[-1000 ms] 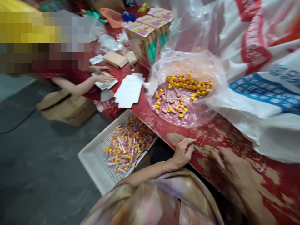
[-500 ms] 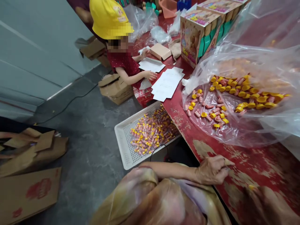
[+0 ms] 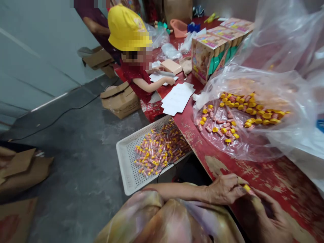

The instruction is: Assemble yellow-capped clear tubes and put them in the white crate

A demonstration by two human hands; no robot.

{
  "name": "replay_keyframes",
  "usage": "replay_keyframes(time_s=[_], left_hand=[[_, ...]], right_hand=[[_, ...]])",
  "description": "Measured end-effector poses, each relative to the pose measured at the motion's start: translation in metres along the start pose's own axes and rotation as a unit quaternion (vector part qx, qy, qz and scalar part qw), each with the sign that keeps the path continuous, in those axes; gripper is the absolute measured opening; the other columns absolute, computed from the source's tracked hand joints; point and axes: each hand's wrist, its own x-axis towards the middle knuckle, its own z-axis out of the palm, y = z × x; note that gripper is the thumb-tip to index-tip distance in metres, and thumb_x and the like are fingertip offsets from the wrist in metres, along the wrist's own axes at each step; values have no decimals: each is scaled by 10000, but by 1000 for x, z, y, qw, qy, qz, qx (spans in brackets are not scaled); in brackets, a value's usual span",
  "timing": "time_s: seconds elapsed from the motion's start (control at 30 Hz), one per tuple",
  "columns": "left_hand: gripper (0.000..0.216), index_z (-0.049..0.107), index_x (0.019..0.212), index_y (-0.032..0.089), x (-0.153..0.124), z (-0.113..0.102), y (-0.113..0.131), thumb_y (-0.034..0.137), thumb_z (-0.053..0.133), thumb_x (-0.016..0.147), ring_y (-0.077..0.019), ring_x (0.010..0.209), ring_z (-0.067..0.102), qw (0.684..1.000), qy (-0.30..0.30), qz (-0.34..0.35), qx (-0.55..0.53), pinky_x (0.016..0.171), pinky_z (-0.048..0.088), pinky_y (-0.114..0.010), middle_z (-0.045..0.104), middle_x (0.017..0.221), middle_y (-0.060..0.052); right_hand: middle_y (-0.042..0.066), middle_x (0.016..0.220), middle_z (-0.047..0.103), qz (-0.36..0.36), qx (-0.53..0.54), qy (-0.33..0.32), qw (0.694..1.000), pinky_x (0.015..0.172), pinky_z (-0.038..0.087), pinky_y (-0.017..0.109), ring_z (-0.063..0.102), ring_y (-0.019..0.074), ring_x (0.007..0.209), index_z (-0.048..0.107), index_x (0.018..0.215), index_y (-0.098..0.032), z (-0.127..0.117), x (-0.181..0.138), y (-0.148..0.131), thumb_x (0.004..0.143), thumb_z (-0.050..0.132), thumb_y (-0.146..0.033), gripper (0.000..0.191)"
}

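Note:
At the near edge of the worn red table (image 3: 278,179), my left hand (image 3: 224,189) is curled closed. My right hand (image 3: 263,216), dim and blurred, has its fingertips drawn up against it. A small yellow-capped piece (image 3: 246,187) is pinched where the two hands meet. Just beyond them lies a clear plastic bag (image 3: 291,98) spread open, with several yellow caps (image 3: 253,108) and pink tubes (image 3: 217,123) inside. Below the table edge, to the left, a white perforated tray (image 3: 126,162) holds several assembled yellow-capped pink tubes (image 3: 159,150).
Another person in a yellow hat (image 3: 128,27) works at the far end, a hand near white cards (image 3: 177,99). Printed boxes (image 3: 205,54) stand behind the bag. A cardboard box (image 3: 121,99) and flattened cardboard (image 3: 20,168) lie on the grey floor.
The view has swung left and settled. My right hand has come up to meet my left hand, and a yellow-capped piece now shows between them.

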Motion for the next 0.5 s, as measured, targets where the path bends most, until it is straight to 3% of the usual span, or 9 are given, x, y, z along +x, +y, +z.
replay_keyframes(time_s=[0.13, 0.3, 0.5], left_hand=[[403, 592, 1151, 87, 0, -7, 7, 366, 438, 904, -161, 803, 598, 999, 17, -20, -32, 766, 503, -277, 631, 902, -101], [320, 620, 1077, 134, 1, -6, 8, 348, 501, 871, -144, 775, 572, 990, 58, -88, -97, 746, 488, -281, 625, 883, -68], [476, 573, 1067, 139, 4, 0, 12, 540, 554, 812, -70, 567, 503, 931, 5, -192, -311, 548, 443, -199, 575, 764, -3]], right_hand=[[81, 1021, 643, 3, -24, -7, 1000, 850, 467, 390, 608, 273, 921, 606, 1046, -185, 7, 7, -4, 665, 661, -621, 582], [74, 1083, 625, -89, -57, -56, 993, 777, 505, 342, 606, 255, 946, 569, 1113, -194, 7, 13, 0, 745, 569, -610, 555], [100, 983, 647, -130, -140, -5, 981, 719, 511, 368, 627, 262, 844, 573, 1067, -168, 8, 11, 6, 817, 428, -657, 568]])
